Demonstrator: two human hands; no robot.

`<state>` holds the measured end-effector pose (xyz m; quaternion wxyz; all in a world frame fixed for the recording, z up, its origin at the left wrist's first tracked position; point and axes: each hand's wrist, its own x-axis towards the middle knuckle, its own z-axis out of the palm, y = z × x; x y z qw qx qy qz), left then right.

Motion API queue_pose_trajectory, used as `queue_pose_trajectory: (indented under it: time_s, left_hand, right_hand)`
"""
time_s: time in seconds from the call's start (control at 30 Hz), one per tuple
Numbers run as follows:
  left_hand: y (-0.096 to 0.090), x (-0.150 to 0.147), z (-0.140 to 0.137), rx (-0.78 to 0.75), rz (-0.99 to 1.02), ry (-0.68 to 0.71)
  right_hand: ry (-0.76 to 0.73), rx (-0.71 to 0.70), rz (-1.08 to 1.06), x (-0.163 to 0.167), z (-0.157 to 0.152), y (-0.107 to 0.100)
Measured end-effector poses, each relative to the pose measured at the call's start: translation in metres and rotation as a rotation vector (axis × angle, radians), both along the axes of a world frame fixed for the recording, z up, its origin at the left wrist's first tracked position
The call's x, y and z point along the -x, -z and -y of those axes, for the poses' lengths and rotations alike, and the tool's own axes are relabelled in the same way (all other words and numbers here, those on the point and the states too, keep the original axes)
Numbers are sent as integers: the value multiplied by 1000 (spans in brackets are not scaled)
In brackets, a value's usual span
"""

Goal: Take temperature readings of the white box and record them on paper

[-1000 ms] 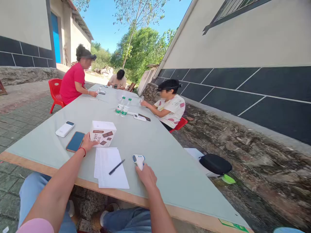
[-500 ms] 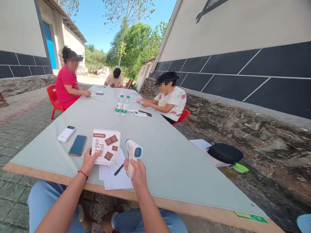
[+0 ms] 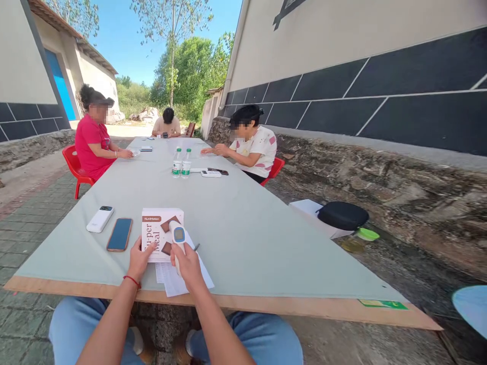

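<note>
My left hand grips the left side of a white box printed with brown chocolate squares and the words "Su-per Meal". The box is upright at the near part of the table. In my right hand is a white infrared thermometer with a small blue-framed screen facing me. Its head overlaps the box's right half in view; whether it touches cannot be seen. Beneath both lie sheets of paper, and the tip of a pen shows beside my right hand.
Left of the box lie a phone and a white power bank. Two water bottles stand mid-table, near another white device. Three people sit around the far part. A black case rests beyond the table's right edge.
My right hand has brought the thermometer leftward, from beside the box to in front of its right half. My left hand keeps hold of the box. The camera view has turned slightly right.
</note>
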<state>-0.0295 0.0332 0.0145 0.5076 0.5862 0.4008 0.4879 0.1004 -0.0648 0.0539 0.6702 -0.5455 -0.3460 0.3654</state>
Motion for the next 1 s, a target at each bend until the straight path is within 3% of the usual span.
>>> queue_pose_trajectory:
  time_s: [0.73, 1.0]
  left_hand:
    - [-10, -1, 4, 24, -19, -20]
    - [-8, 1, 2, 23, -28, 1]
  right_hand:
    - [24, 17, 55, 4, 7, -14]
    - [36, -28, 75, 6, 33, -48]
